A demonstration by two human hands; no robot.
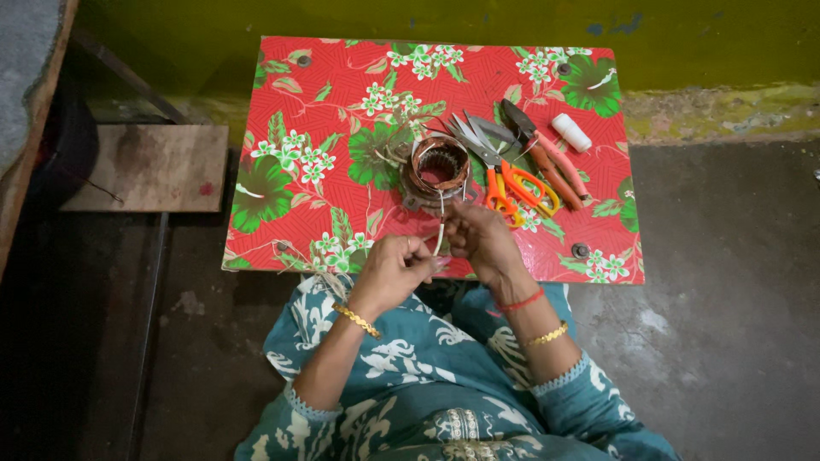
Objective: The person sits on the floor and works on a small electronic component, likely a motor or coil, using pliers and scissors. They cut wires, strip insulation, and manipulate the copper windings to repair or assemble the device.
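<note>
A red worktop [342, 94] is showing green leaves and white flowers. Copper windings are gleaming in the ring-shaped coil [436, 169]; at its three o'clock, orange-handled scissors [512, 183] and a white spool [571, 132] are lying.

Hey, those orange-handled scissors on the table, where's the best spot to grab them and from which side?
Take the orange-handled scissors by the finger loops, coming from the near right. The loops lie toward the person and are uncovered, while the blades point away, crowded against the copper-wound coil and the pliers.
</note>
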